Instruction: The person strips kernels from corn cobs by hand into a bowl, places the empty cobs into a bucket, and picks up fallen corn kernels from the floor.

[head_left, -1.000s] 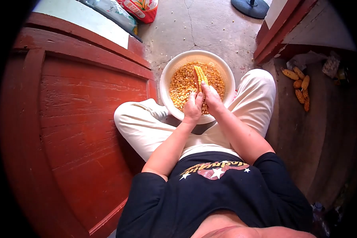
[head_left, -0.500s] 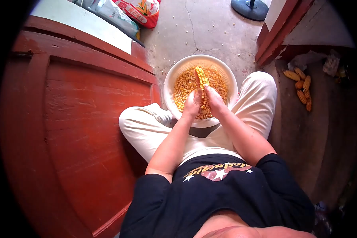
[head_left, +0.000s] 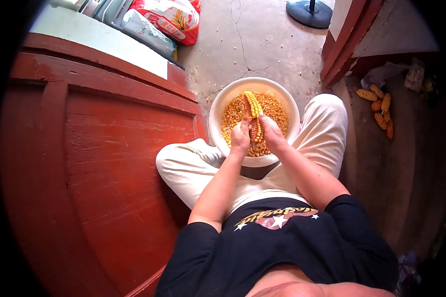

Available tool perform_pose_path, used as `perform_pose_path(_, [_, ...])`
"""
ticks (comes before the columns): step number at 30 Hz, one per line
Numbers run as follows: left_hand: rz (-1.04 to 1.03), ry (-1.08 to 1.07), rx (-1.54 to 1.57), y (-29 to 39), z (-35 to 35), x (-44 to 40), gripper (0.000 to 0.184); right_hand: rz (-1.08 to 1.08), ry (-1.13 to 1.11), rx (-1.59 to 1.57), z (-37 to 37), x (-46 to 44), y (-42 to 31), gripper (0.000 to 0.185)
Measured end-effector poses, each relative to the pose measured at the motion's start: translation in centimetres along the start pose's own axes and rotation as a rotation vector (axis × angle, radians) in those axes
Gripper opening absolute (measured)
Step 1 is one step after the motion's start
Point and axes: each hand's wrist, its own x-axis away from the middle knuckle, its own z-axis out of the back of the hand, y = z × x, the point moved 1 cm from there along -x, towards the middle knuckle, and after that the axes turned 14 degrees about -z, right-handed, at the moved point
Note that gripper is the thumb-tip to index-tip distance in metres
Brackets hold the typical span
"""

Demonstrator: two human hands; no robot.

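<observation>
A partly stripped corn cob [head_left: 254, 107] is held above a round white basket [head_left: 216, 116] full of loose yellow kernels [head_left: 276, 110]. My left hand [head_left: 241, 135] grips the cob from its left side, fingers wrapped round it. From the right, my right hand [head_left: 271, 132] is closed on the same cob, its thumb pressed near the middle. Rows of kernels remain on the upper part and right side; a bare reddish strip shows lower down between my hands. The undersides of both hands are hidden.
Several corn cobs [head_left: 379, 106] lie on the floor at the right. A red wooden panel [head_left: 129, 173] stands at the left. Bags [head_left: 168, 20] are at the upper left, a round black base [head_left: 309, 13] at the top, and scattered kernels lie on the floor.
The view has shifted, so the basket and hands appear lower and slightly further right. More bare cob shows between my hands, and both hands still hold it.
</observation>
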Motion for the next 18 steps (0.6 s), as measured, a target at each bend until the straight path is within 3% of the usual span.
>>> perform_pose_path(2, [0.114, 0.018, -0.072, -1.0, 1.0, -0.9, 0.049, 0.026, -0.018, 0.068, -0.2, 0.6, -0.3, 0.033])
perform_pose_path(4, [0.087, 0.016, -0.171, -0.1, 1.3, -1.9, 0.054, 0.002, 0.107, 0.237, -0.7, 1.0, -0.6, 0.032])
perform_pose_path(7, [-0.038, -0.026, -0.101, 0.4, -0.1, -2.3, 0.060, 0.076, 0.064, 0.256, -0.8, 0.8, 0.1, 0.034])
perform_pose_path(10, [0.020, -0.068, -0.269, 0.0, -0.7, -2.3, 0.052, 0.147, 0.079, 0.220, -1.0, 0.6, 0.8, 0.035])
perform_pose_path(16, [-0.062, -0.044, -0.282, 0.6, -0.9, -2.0, 0.045, 0.249, 0.331, 0.569, -0.6, 1.1, 0.5, 0.036])
perform_pose_path(18, [-0.058, -0.007, -0.354, 0.8, -0.6, -1.7, 0.043, 0.272, 0.332, 0.517, -1.1, 1.5, 0.6, 0.038])
